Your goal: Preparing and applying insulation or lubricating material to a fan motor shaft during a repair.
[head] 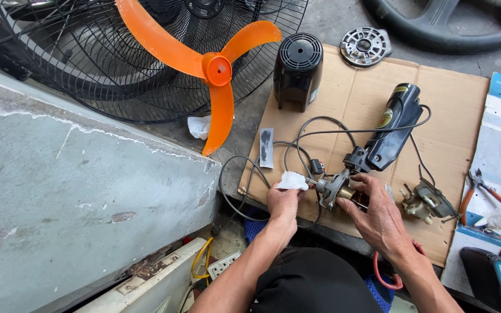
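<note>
My left hand (282, 204) pinches a crumpled white cloth (292, 181) against the short shaft end of a small metal fan motor part (333, 188). My right hand (375, 208) grips that motor part from the right, fingers around its brass-coloured body. The part lies at the near edge of a brown cardboard sheet (447, 110). Grey cables (314, 130) loop from it toward a black fan neck housing (395, 127) just behind.
An orange three-blade fan propeller (215, 69) rests on black wire grilles (94, 75) at the back left. A black motor cover (298, 69), a round metal plate (365, 45), a small gearbox (424, 203), orange-handled pliers (482, 188) and a grey concrete slab (76, 191) surround the spot.
</note>
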